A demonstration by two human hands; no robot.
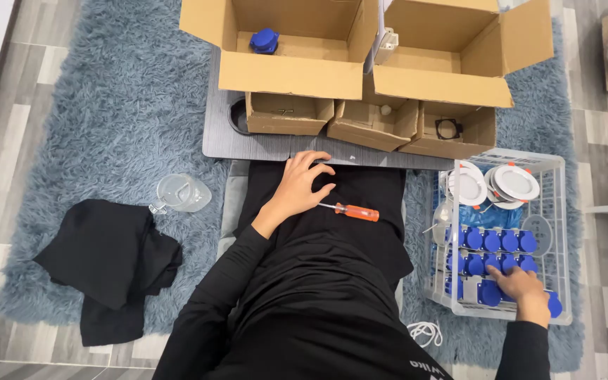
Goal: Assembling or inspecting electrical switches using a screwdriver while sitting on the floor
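screwdriver (350, 211) lies across my lap, long axis sideways, orange handle right, tip touching my loosely spread left hand (302, 184). my right hand (522, 285) fingers one blue socket (488, 292) in the white crate (564, 211); holding it, i cannot tell. three small boxes (371, 123) on the table (262, 144).

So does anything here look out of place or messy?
A little. A screwdriver lies loose on the person's lap by the left hand, a black cloth sits crumpled on the rug, and a clear jug lies there tipped. Nothing looks spilled or broken.
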